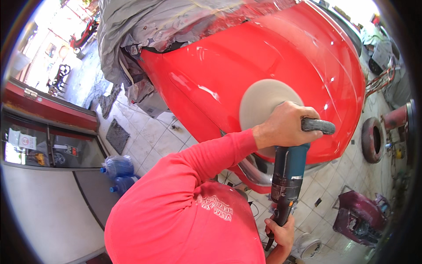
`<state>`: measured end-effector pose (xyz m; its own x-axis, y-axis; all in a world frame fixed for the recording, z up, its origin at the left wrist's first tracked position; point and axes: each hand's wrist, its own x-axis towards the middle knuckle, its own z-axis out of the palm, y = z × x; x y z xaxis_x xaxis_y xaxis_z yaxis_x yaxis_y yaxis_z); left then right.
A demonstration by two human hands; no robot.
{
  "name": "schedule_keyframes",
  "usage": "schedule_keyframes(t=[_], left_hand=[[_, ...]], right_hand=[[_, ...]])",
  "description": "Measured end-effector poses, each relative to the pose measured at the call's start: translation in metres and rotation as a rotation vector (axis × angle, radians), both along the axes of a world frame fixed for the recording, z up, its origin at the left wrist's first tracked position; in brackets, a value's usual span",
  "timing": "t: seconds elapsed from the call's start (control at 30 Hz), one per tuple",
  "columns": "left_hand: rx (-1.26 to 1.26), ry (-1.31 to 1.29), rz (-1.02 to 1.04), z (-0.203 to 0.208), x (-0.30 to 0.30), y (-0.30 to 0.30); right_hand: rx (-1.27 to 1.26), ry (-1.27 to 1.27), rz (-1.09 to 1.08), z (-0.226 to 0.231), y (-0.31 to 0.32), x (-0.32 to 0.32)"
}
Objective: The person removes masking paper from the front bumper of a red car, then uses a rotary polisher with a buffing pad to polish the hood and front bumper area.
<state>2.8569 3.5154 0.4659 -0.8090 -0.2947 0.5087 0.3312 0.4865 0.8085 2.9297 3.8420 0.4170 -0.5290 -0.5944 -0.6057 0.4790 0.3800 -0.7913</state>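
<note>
A teal-and-black polisher (289, 169) stretches from near my body to the red car hood (211, 66). Its large round cream pad (257, 103) lies against the glossy hood close to the front edge; I cannot tell whether it spins. My left hand (290, 123) is wrapped round the grey front handle (323, 126), over the polisher's head. Lower down, my right hand (282, 232) grips the rear of the tool's body, where the black cord leaves it. Part of the pad is hidden behind my left hand and forearm.
Grey plastic sheeting (127, 22) covers the car beyond the hood. On the tiled floor are blue water bottles (123, 182) at left, and a tyre (372, 140), a dark red bumper part (358, 215) and a white bucket (306, 246) at right.
</note>
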Motion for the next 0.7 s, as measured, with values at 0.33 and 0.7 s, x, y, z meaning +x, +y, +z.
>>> schedule_keyframes(t=[0.33, 0.7], left_hand=[[0.12, 0.058, 0.295, 0.013, 0.123, -0.164], [0.16, 0.135, 0.43, 0.02, 0.113, -0.281]], right_hand=[[0.277, 0.209, 0.282, 0.051, -0.153, -0.002], [0.338, 0.214, 0.34, 0.111, -0.276, -0.039]])
